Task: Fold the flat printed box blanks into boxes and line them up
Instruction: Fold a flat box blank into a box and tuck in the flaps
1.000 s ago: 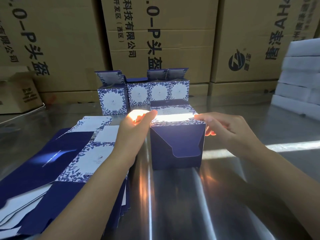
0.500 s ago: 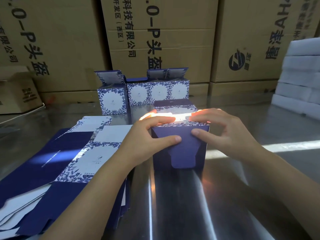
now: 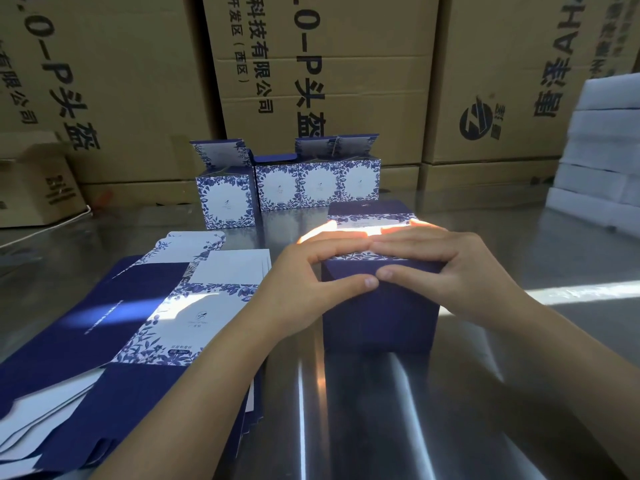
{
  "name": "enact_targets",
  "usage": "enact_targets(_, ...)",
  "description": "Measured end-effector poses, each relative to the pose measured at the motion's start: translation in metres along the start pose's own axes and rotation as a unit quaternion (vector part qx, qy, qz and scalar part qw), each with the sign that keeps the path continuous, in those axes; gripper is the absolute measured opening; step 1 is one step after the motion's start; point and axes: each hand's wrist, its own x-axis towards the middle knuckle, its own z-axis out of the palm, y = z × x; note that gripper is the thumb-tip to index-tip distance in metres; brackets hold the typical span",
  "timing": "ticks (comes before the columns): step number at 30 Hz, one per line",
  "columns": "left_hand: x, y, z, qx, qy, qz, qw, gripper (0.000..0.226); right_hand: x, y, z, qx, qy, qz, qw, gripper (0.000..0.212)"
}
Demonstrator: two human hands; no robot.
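Blanks [image 3: 114, 306] left of box [image 3: 377, 317], row [image 3: 318, 185] behind

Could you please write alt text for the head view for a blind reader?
A left hand and a right hand press the top of a dark blue box on a metal table, thumbs on its near face. Flat blanks lie stacked to its left; four folded boxes stand behind.
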Motion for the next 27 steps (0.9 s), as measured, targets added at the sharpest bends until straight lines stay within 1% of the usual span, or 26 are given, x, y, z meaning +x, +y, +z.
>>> enact_targets(4, 0.0, 0.001, 0.002, -0.033, 0.028, 0.011, 0.999, 0.028, 0.0, 0.001, 0.001, 0.03, 0.003, 0.011, 0.999, 0.031)
enact_targets(7, 0.0, 0.0, 0.004, -0.058, 0.037, 0.029, 0.997, 0.03, -0.001, 0.001, 0.004, 0.038, 0.012, 0.009, 0.999, 0.029)
enact_targets(10, 0.0, -0.001, 0.005, -0.078, 0.048, 0.032, 0.995, 0.027, -0.001, -0.001, 0.006, 0.036, 0.02, 0.006, 0.999, 0.029)
enact_targets(13, 0.001, -0.001, 0.006, -0.079, 0.06, 0.032, 0.995, 0.026, -0.001, -0.002, 0.005, 0.027, 0.014, 0.007, 1.0, 0.032)
enact_targets(19, 0.001, 0.0, 0.006, -0.073, 0.062, 0.039, 0.995, 0.024, -0.001, -0.001, 0.006, 0.014, 0.02, -0.014, 1.0, 0.029)
enact_targets(23, 0.001, 0.001, 0.005, -0.057, 0.057, 0.04, 0.996, 0.023, 0.001, 0.004, 0.0, 0.032, 0.005, 0.009, 0.999, 0.027)
enact_targets(27, 0.001, 0.001, 0.002, -0.047, 0.068, 0.021, 0.996, 0.022, 0.003, 0.013, -0.01, 0.045, 0.001, 0.047, 0.998, 0.032)
